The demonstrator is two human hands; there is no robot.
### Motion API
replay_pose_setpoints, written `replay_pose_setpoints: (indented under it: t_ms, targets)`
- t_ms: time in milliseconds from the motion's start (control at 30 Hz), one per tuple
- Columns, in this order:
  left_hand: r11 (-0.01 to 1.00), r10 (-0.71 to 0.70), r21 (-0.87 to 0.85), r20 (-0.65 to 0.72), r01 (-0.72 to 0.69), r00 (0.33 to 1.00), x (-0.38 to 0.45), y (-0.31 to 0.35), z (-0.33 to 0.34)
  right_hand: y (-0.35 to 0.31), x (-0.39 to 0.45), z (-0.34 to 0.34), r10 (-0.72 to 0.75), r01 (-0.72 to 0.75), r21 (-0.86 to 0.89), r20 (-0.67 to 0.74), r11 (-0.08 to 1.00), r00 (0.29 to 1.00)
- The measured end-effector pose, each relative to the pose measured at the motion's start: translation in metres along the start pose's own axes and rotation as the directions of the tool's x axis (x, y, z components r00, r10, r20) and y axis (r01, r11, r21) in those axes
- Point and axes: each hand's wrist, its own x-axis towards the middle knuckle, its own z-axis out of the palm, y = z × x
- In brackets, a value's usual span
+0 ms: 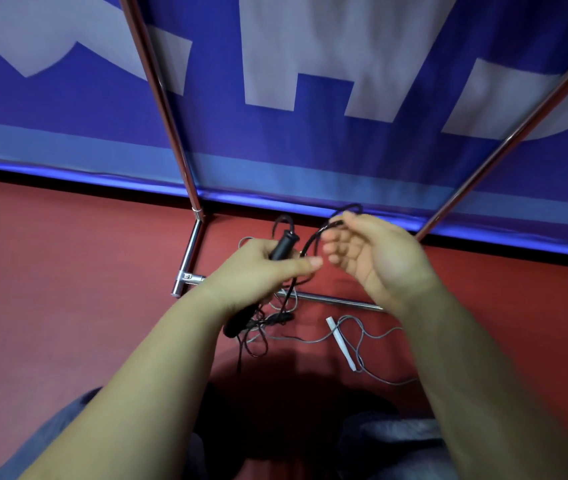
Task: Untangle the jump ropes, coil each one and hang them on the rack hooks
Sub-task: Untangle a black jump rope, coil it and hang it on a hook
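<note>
Black rope handle gripped in L hand, axis pointing up-right; cord loop pinched at R hand fingertips, other fingers loosely spread

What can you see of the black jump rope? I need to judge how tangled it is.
The black jump rope is a thin dark cord with matte black handles. The left hand grips one handle upright; the right hand pinches a loop beside it. Another black handle hangs below the left wrist, where cord knots with grey rope above the floor.
</note>
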Motion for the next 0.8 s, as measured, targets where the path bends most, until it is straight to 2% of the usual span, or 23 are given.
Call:
replay_pose_setpoints:
  t_ms: [67, 133, 167, 233, 300, 333, 467, 567, 600, 667, 733, 800]
  targets:
    - [0.998, 0.009, 0.057, 0.016, -0.01, 1.0, 0.0, -0.001, 0.002, -0.005, 0.0, -0.004, 0.021, -0.012, 0.215, -0.042, 0.977, 0.999]
    - [1.0, 0.02, 0.007, 0.006, -0.02, 1.0, 0.002, 0.0, 0.001, -0.006, 0.0, -0.003, 0.009, 0.002, 0.222, -0.049, 0.975, 0.999]
    - [0.998, 0.02, -0.064, -0.006, -0.021, 1.0, 0.003, 0.001, 0.0, -0.006, -0.001, -0.003, -0.008, 0.013, 0.138, -0.037, 0.99, 0.999]
    - [0.973, 0.016, -0.23, -0.032, -0.023, 0.999, 0.005, 0.003, -0.001, 0.0, -0.002, -0.001, -0.018, 0.025, -0.181, 0.04, 0.983, 0.999]
    - [0.933, 0.014, -0.36, -0.046, -0.029, 0.999, 0.005, 0.005, -0.002, 0.007, -0.004, 0.001, 0.054, 0.035, -0.511, 0.159, 0.859, 0.986]
    - [0.913, 0.01, -0.407, -0.047, -0.028, 0.999, 0.005, 0.006, -0.003, 0.011, -0.004, 0.001, 0.097, 0.05, -0.605, 0.208, 0.795, 0.973]
    - [0.819, -0.006, -0.574, -0.014, -0.004, 1.0, 0.005, 0.009, -0.007, 0.02, -0.005, -0.001, 0.118, 0.147, -0.763, 0.281, 0.629, 0.952]
    - [0.769, 0.012, -0.639, -0.011, -0.017, 1.0, 0.006, 0.01, -0.009, 0.023, -0.002, -0.005, 0.077, 0.18, -0.87, 0.241, 0.459, 0.968]
    - [0.766, 0.018, -0.642, -0.018, -0.025, 1.0, 0.006, 0.01, -0.009, 0.022, -0.002, -0.006, 0.058, 0.175, -0.884, 0.221, 0.432, 0.973]
    - [0.785, 0.031, -0.618, -0.037, -0.047, 0.999, 0.007, 0.009, -0.009, 0.022, 0.0, -0.007, 0.036, 0.148, -0.86, 0.189, 0.488, 0.981]
    - [0.851, 0.047, -0.522, -0.051, -0.066, 0.998, 0.006, 0.009, -0.007, 0.019, 0.001, -0.005, 0.028, 0.094, -0.758, 0.146, 0.645, 0.989]
    - [0.933, 0.043, -0.357, -0.043, -0.055, 0.998, 0.005, 0.006, -0.005, 0.014, 0.001, -0.002, -0.004, 0.052, -0.582, 0.083, 0.812, 0.997]
